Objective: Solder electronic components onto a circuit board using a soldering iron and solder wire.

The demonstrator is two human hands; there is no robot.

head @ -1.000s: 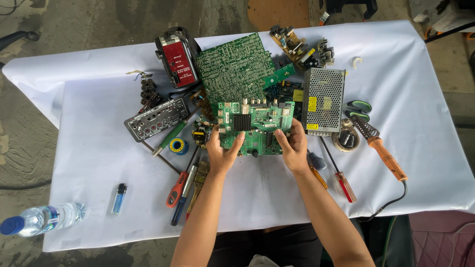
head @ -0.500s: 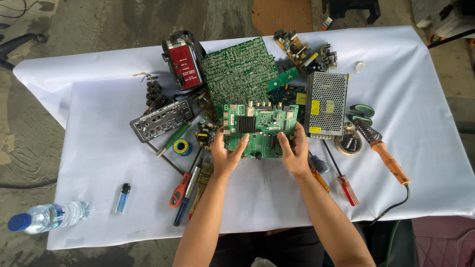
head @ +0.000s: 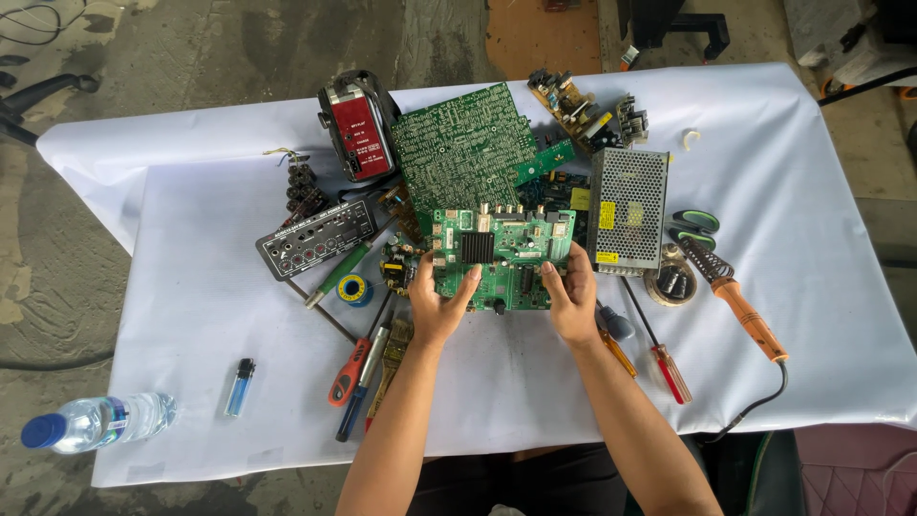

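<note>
both hands on a small green circuit board (head: 503, 256), held at the middle of the white-covered table (head: 191, 239), just in front of a heap of other electronics. left hand (head: 441, 306) grasps the board's lower left edge, thumb up on its top face beside a black ribbed heat sink (head: 477, 247); right hand (head: 572, 298) grasps the lower right edge, fingers curled round it. behind the board and touching the heap: a larger dark green circuit board (head: 465, 145) lying flat, a red and black boxy device (head: 359, 134) to its left, a perforated metal power supply case (head: 627, 208) to the right. left of the hands: a black panel with sockets (head: 315, 240), a blue spool of solder (head: 354, 288), a red-handled screwdriver (head: 350, 371). right of the hands: a second red-handled screwdriver (head: 659, 347), a soldering iron with orange handle (head: 747, 314) and trailing cord. near the front left edge, well apart from the work: a blue lighter (head: 240, 386) and a water bottle with blue cap (head: 95, 421) lying on its side.
</note>
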